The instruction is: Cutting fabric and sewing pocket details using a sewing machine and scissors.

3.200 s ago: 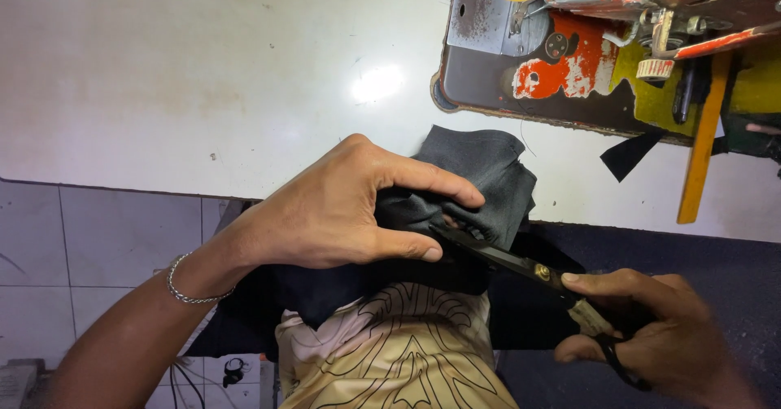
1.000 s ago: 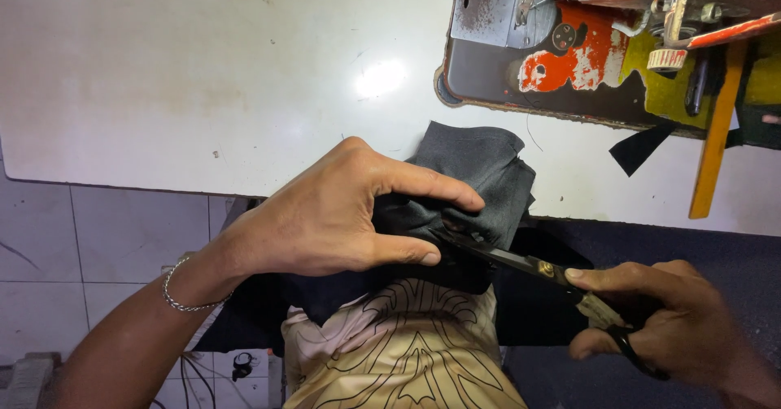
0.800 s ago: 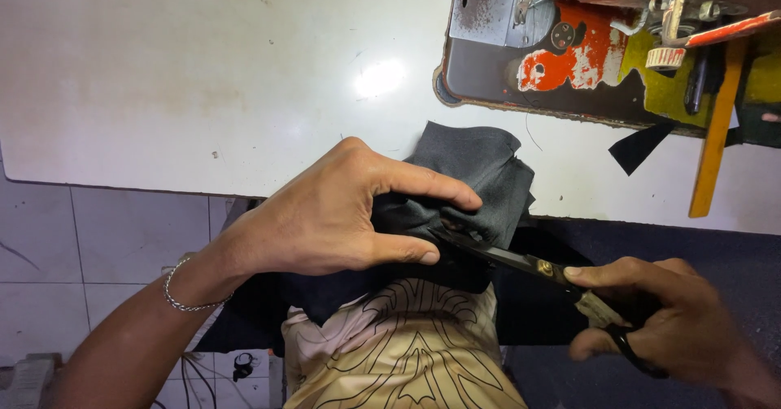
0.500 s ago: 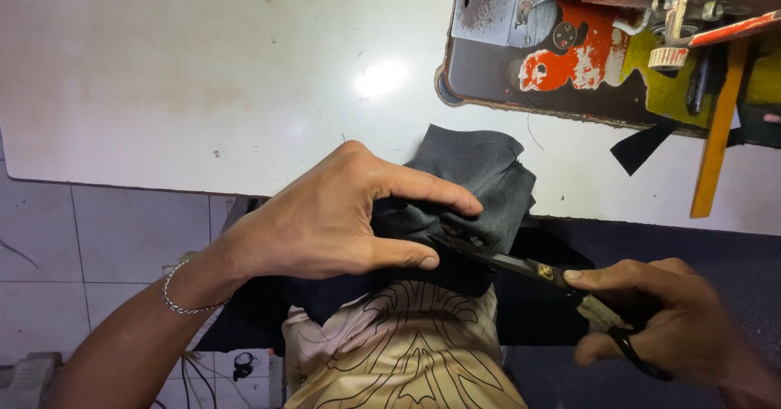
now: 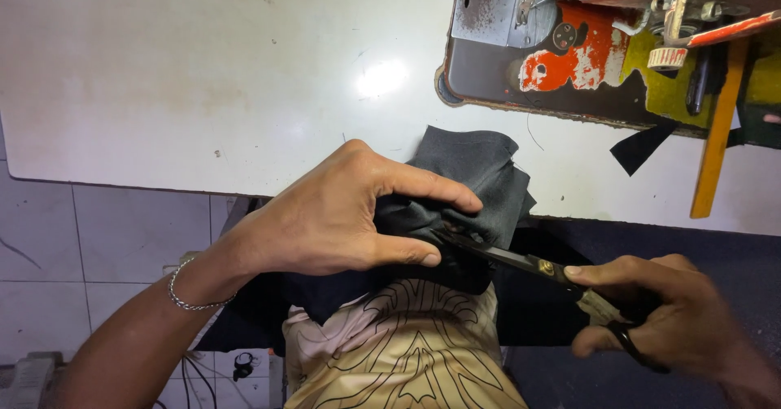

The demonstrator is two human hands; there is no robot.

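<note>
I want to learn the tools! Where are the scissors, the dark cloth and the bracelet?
scissors point(image 5: 521, 260), head view, on the blade near the pivot.
dark cloth point(image 5: 476, 161), head view, on its upper fold.
bracelet point(image 5: 187, 299), head view, on the chain at the left wrist.

No packages, labels, signs or screens show in this view

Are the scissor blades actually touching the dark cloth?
Touching. The head view shows the scissors with their blade tips buried in the dark cloth bunched under the left hand.
</note>
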